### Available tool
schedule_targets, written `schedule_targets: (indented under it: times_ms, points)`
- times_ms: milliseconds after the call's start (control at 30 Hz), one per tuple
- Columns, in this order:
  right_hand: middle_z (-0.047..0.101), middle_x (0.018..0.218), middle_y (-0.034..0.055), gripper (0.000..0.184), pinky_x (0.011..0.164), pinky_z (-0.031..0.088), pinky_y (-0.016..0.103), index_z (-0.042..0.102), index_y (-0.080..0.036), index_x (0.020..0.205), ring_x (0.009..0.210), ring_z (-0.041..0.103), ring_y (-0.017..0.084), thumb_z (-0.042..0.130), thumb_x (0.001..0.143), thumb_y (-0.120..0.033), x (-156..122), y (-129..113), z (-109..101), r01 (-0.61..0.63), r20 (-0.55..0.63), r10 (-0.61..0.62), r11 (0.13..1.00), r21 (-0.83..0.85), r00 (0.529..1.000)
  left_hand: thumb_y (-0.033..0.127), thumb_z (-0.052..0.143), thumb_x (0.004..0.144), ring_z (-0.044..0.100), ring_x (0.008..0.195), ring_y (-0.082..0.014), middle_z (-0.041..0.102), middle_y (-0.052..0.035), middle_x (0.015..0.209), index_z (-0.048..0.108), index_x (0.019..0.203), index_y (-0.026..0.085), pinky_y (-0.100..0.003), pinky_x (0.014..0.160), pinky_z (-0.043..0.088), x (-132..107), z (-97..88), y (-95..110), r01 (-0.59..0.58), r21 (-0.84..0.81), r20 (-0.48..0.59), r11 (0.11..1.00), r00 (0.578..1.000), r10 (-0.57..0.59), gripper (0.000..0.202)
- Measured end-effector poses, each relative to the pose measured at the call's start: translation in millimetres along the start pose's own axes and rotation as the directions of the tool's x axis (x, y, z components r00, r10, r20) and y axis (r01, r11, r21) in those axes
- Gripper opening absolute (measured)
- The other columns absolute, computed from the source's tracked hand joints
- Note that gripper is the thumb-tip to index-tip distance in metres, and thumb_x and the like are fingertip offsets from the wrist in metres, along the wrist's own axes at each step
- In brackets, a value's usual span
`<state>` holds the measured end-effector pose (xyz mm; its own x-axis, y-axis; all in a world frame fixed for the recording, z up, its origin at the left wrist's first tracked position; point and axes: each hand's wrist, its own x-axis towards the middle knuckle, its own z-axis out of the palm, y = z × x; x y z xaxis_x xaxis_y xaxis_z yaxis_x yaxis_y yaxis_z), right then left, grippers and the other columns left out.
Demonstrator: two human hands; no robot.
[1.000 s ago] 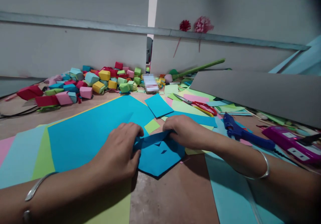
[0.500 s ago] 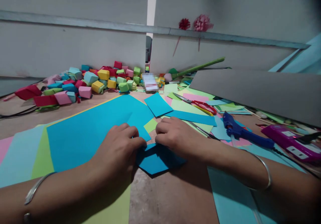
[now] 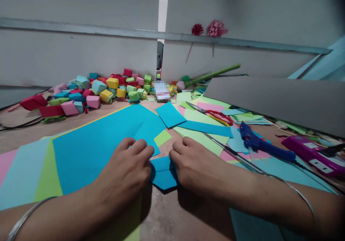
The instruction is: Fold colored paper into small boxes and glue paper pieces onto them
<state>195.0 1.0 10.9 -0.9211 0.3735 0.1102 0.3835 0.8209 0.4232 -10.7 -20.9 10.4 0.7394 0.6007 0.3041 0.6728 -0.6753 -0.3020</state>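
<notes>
Between my hands lies a small piece of blue paper (image 3: 164, 178), with a folded strip along its far edge and a pointed near edge. My left hand (image 3: 132, 162) pinches its left side, fingers curled. At the right side my right hand (image 3: 191, 162) grips it the same way, with the fingertips partly hidden behind the knuckles. Beyond my left hand spreads a large blue sheet (image 3: 94, 151). A blue paper square (image 3: 170, 115) and a small green paper piece (image 3: 162, 138) lie just past the fingers.
A pile of coloured paper boxes (image 3: 93, 102) stands along the back wall. To the right are red-handled scissors (image 3: 219, 117), a blue glue gun (image 3: 265, 145) with a cord, a purple power strip (image 3: 312, 154) and a grey board (image 3: 269, 99). Dark-handled scissors (image 3: 226, 147) lie by my right wrist.
Both hands have shifted slightly on the blue paper, and its top fold now shows more between them. My right hand has drawn a little to the right.
</notes>
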Motion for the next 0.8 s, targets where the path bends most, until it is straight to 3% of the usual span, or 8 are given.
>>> schedule_targets:
  times_ms: [267, 533, 667, 800]
  points:
    - [0.058, 0.073, 0.0092, 0.009, 0.061, 0.026, 0.038, 0.067, -0.02, 0.066, 0.075, 0.046, 0.026, 0.065, 0.075, -0.02, -9.6, -9.5, 3.7, -0.051, 0.135, 0.063, 0.995, -0.087, 0.989, 0.021, 0.085, 0.059, 0.046, 0.066, -0.0207, 0.06, -0.0023, 0.066, 0.062, 0.05, 0.019, -0.036, 0.059, 0.03, -0.9, -2.3, 1.4, -0.063, 0.067, -0.051, 0.996, 0.996, 0.067, 0.025]
    - [0.059, 0.066, 0.0116, 0.012, 0.056, 0.027, 0.036, 0.069, -0.017, 0.073, 0.067, 0.047, 0.025, 0.058, 0.078, -0.017, -9.3, -29.0, -1.5, -0.074, 0.273, 0.162, 0.95, -0.304, 0.948, 0.023, 0.082, 0.065, 0.047, 0.066, -0.0203, 0.06, -0.0025, 0.065, 0.062, 0.051, 0.019, -0.036, 0.059, 0.03, 1.9, -2.3, 2.4, -0.049, 0.077, -0.046, 0.996, 0.998, 0.053, 0.025]
    - [0.061, 0.067, 0.0097, 0.011, 0.054, 0.026, 0.034, 0.065, -0.017, 0.071, 0.063, 0.049, 0.022, 0.059, 0.077, -0.011, -3.6, -18.1, -4.5, -0.149, 0.291, 0.192, 0.975, -0.164, 0.937, 0.021, 0.08, 0.066, 0.048, 0.066, -0.021, 0.059, -0.0026, 0.065, 0.061, 0.052, 0.019, -0.036, 0.057, 0.029, -1.2, 0.5, 3.1, -0.004, 0.064, -0.018, 0.998, 1.0, 0.005, 0.024]
    - [0.063, 0.081, 0.0081, 0.009, 0.055, 0.024, 0.031, 0.063, -0.016, 0.086, 0.073, 0.051, 0.022, 0.061, 0.078, -0.011, -0.4, 5.8, -8.6, -0.223, 0.192, 0.203, 0.971, 0.084, 0.96, 0.016, 0.072, 0.072, 0.051, 0.072, -0.0234, 0.062, -0.0045, 0.074, 0.063, 0.06, 0.018, -0.036, 0.06, 0.033, -4.9, 6.7, 2.9, 0.053, 0.019, -0.038, 0.998, 0.998, -0.053, 0.015]
